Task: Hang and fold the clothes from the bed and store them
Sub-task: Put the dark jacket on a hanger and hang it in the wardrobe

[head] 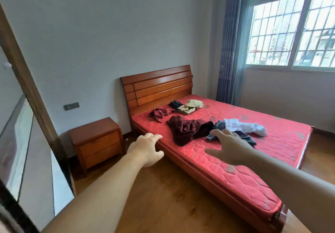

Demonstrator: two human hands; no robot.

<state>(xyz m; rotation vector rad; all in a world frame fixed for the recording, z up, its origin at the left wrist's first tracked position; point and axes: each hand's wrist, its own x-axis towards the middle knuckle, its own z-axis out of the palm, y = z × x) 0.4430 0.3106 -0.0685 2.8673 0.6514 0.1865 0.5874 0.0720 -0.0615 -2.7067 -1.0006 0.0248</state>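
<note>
Left hand point(147, 147) grip spread, right hand point(229, 147) grip spread; clothes point(188, 129) on bed point(235, 174)

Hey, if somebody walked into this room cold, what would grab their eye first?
Probably the red mattress on the wooden bed, bare of sheets, with crumpled clothes strewn over its head end: a maroon garment nearest, a white shirt to its right, a beige piece by the headboard. Next, the left hand and right hand stretched toward it, holding nothing. The bright barred window sits upper right.

Both forearms are bare to the frame edge, no sleeves, left hand point(147, 146) and right hand point(229, 148) unadorned.
</note>
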